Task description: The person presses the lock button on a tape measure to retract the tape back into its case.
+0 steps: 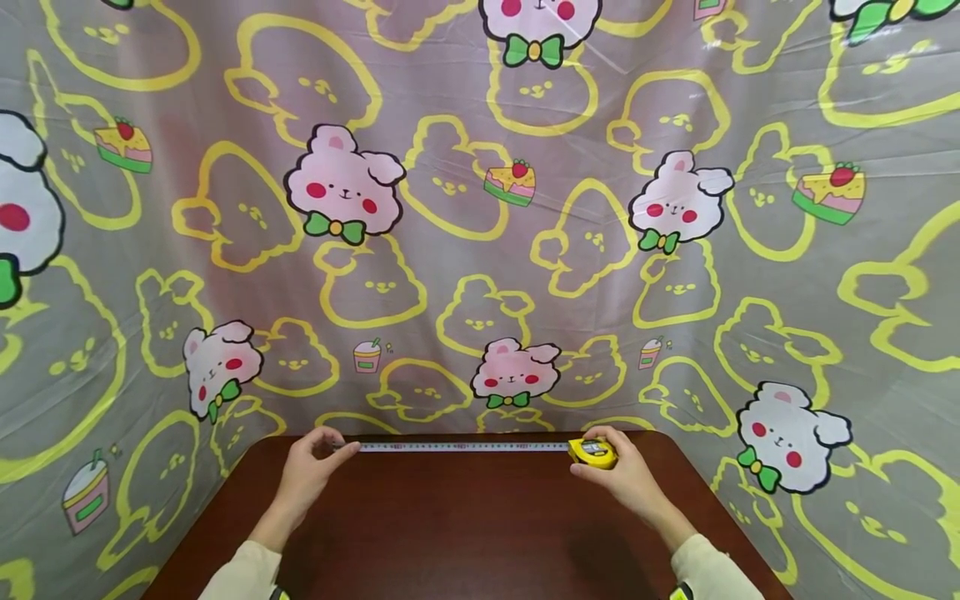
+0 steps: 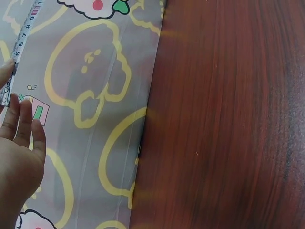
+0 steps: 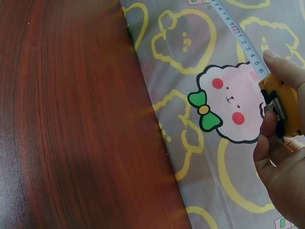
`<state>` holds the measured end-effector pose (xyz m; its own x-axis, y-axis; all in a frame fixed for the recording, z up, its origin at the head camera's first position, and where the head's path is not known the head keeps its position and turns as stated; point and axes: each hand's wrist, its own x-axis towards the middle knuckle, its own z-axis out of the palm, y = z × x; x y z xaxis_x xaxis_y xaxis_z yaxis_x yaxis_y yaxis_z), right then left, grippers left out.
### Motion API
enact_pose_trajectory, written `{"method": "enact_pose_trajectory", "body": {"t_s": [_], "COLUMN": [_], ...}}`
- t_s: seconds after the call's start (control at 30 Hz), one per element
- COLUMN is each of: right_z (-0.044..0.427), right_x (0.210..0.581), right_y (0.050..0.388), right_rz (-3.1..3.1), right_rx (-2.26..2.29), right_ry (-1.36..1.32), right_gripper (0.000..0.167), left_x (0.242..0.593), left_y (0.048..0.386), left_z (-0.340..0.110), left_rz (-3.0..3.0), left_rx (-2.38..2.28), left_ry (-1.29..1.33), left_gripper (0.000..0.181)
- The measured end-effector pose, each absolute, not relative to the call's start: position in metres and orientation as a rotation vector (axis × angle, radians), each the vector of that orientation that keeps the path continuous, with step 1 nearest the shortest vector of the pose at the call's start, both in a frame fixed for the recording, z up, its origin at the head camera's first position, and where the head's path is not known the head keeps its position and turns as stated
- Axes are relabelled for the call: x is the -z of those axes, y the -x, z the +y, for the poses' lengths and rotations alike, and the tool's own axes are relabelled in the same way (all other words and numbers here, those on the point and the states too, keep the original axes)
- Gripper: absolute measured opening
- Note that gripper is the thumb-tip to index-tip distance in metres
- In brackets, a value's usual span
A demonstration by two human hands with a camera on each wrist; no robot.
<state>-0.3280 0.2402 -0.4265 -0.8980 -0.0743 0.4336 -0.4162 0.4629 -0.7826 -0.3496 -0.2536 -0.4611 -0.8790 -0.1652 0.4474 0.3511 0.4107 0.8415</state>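
A yellow tape measure (image 1: 593, 452) is in my right hand (image 1: 626, 475), its fingers and thumb gripping the case. From the case the white blade (image 1: 465, 447) stretches left in a straight line, with black numbers and red marks along it. At the far end my left hand (image 1: 311, 468) pinches the blade's tip between thumb and fingers. In the left wrist view the blade's end (image 2: 6, 98) shows by the fingertips, partly covered by the thumb. The right wrist view shows the case (image 3: 284, 105) with the blade coming out of its mouth.
A dark reddish-brown wooden table (image 1: 465, 525) lies below both hands. Behind and beside it hangs a grey curtain (image 1: 450, 250) printed with yellow outlines, white bunnies, cakes and cups. The table's back edge meets the curtain just beneath the blade.
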Motion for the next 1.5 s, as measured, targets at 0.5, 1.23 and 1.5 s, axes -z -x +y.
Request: {"method": "enact_pose_trajectory", "body": {"t_s": [0.5, 1.23, 1.5], "right_z": [0.238, 0.224, 0.217], "right_x": [0.449, 0.458, 0.458], "right_y": [0.348, 0.355, 0.355], "right_rz": [-2.39, -2.401, -2.39], "right_rx": [-1.439, -1.482, -1.5], "right_ry": [-0.355, -0.381, -0.375], "right_gripper": [0.051, 0.051, 0.051], "left_x": [0.437, 0.438, 0.462], "left_y": [0.326, 0.324, 0.347], "left_z": [-0.232, -0.221, -0.226], "left_rz": [-2.18, -2.166, -2.168], "left_rx": [1.493, 1.517, 1.539], "left_ry": [0.184, 0.223, 0.192], "left_gripper": [0.023, 0.021, 0.024]}}
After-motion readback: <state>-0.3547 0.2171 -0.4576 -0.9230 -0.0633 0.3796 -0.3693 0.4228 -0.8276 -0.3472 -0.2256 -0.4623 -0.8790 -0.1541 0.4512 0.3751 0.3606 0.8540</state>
